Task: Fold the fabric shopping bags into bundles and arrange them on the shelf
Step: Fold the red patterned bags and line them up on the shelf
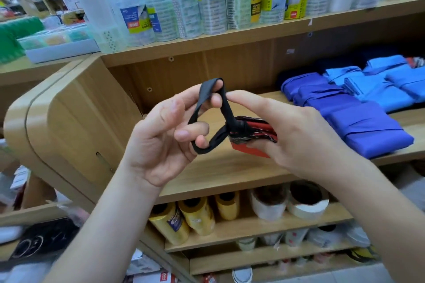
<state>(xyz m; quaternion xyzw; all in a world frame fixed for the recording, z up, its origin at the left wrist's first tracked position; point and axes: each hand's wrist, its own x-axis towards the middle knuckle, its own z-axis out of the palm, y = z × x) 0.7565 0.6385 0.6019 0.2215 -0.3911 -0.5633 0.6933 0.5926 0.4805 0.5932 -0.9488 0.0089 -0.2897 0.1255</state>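
While my right hand grips the folded red bundle above the shelf, my left hand hooks its black strap open on curled fingers, presumably to bind the bundle.

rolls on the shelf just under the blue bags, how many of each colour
yellow rolls: 3
white rolls: 2
total: 5
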